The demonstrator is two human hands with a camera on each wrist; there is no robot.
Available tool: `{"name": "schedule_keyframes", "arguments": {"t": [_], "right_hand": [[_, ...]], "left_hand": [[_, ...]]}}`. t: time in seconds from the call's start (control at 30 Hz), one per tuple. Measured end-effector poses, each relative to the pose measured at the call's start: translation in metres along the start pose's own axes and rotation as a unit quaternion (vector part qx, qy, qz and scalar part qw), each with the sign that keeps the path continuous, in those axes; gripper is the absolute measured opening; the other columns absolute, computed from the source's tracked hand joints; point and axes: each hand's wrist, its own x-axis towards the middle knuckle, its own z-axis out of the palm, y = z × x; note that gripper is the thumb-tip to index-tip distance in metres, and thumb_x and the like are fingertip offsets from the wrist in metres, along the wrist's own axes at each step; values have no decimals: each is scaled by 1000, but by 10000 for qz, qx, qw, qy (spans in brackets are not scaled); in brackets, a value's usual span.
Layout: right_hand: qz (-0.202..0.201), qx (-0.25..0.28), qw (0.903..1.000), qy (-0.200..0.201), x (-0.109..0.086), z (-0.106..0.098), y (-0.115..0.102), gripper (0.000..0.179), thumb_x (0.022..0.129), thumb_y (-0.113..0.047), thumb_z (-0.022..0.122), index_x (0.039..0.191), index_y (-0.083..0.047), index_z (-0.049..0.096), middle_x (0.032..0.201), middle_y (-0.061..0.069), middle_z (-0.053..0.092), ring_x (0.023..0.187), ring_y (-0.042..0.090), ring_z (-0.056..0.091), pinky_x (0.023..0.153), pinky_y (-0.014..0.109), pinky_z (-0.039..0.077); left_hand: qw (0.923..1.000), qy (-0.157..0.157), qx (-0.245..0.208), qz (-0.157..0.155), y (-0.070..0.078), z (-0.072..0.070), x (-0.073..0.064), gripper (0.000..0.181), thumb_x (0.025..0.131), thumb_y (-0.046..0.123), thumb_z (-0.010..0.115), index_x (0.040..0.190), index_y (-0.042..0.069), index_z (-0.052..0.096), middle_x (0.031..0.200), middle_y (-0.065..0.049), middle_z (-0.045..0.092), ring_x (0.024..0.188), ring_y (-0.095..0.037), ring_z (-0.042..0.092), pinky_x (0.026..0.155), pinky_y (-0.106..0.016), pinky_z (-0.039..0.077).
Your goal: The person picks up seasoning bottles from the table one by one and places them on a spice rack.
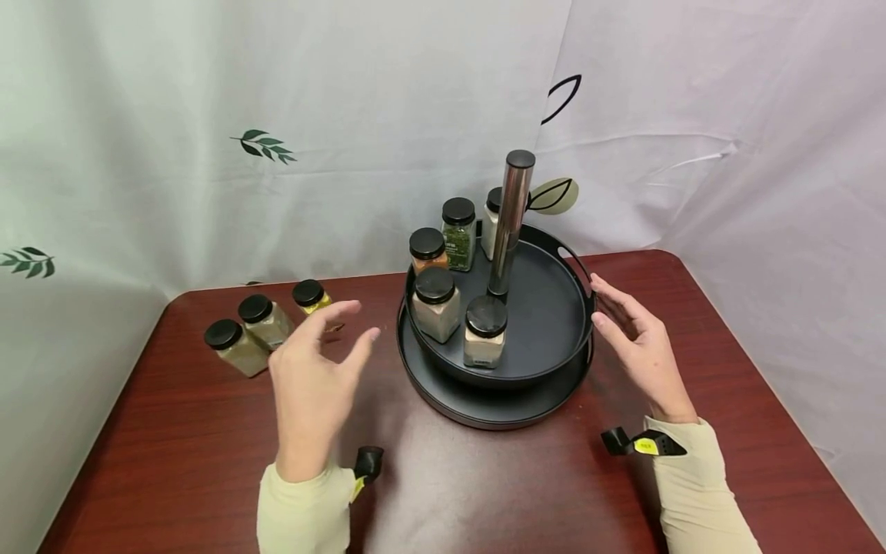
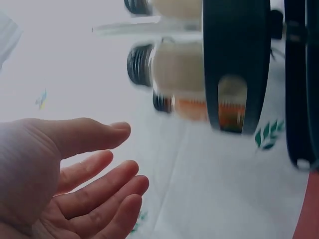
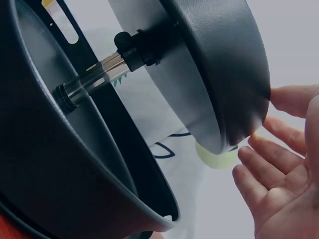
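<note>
A two-tier black rotating tray stands on the table, its upper tier [image 1: 547, 308] raised over the lower tier [image 1: 477, 412] on a shiny metal post [image 1: 512, 208]. Square spice jars with black lids sit on the upper tier: a beige one [image 1: 484, 338] in front, a greyish one [image 1: 437, 308], an orange one [image 1: 428, 250], a green one [image 1: 459, 238] and a pale one partly behind the post. My right hand [image 1: 644, 346] touches the upper tier's outer wall [image 3: 234, 74] with its fingertips. Left of the tray, my left hand [image 1: 314, 388] hovers with thumb and fingers apart, holding nothing.
Three more black-lidded jars stand on the table's left, two pale ones [image 1: 242, 354] [image 1: 270, 327] and a yellow one [image 1: 314, 296] partly behind my left hand. A white curtain with leaf prints [image 1: 388, 115] hangs behind the dark red table [image 1: 484, 492].
</note>
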Motion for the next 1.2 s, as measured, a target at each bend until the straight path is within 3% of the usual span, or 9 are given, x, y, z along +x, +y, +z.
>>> {"name": "schedule_keyframes", "arguments": {"t": [0.13, 0.27, 0.47, 0.6, 0.73, 0.97, 1.2], "right_hand": [[60, 81, 9999, -42, 0, 0, 1, 50, 101, 2, 55, 150, -2, 45, 155, 13, 43, 141, 14, 44, 108, 22, 39], [131, 105, 9998, -98, 1, -1, 1, 52, 101, 1, 55, 151, -6, 44, 157, 7, 42, 142, 14, 41, 108, 21, 39], [171, 230, 9992, -290, 3, -2, 0, 54, 102, 3, 53, 153, -10, 43, 161, 6, 35, 145, 15, 37, 110, 21, 36], [145, -15, 9989, -434, 4, -3, 1, 55, 103, 1, 51, 155, -15, 40, 162, 4, 32, 146, 15, 36, 109, 19, 36], [145, -134, 9983, -554, 5, -5, 2, 55, 104, -1, 49, 156, -15, 38, 163, 3, 30, 147, 15, 34, 110, 18, 35], [-66, -71, 9987, -503, 4, -5, 6, 52, 102, 4, 49, 153, -2, 40, 162, 7, 32, 146, 12, 34, 113, 21, 32], [-133, -400, 9987, -300, 4, -4, 7, 48, 101, 5, 52, 148, 0, 47, 159, 7, 37, 143, 10, 39, 112, 22, 34]], "left_hand": [[9987, 272, 53, -433, -14, -9, 6, 36, 80, 9, 85, 114, 11, 75, 104, -1, 75, 85, -17, 71, 73, -11, 46], [9940, 630, 285, -843, -28, -16, 9, 38, 82, 12, 84, 118, 10, 74, 107, -4, 74, 87, -20, 70, 76, -8, 44], [9818, 1196, 658, -1323, -52, -24, 9, 47, 82, 14, 83, 127, 9, 69, 117, -12, 67, 105, -24, 63, 85, -15, 42], [9730, 1382, 785, -1672, -65, -28, 9, 55, 80, 12, 84, 132, 9, 65, 126, -13, 61, 115, -25, 55, 93, -28, 44], [9661, 1422, 849, -1981, -76, -31, 7, 63, 80, 13, 85, 138, 8, 59, 137, -13, 55, 126, -27, 49, 106, -42, 37], [9518, 1219, 872, -2677, -92, -33, 6, 79, 84, 17, 82, 152, 12, 43, 150, -10, 45, 141, -26, 36, 117, -42, 26], [9485, 1142, 857, -2827, -103, -31, 4, 83, 85, 18, 80, 156, 12, 37, 158, -10, 35, 146, -26, 28, 120, -42, 21]]}}
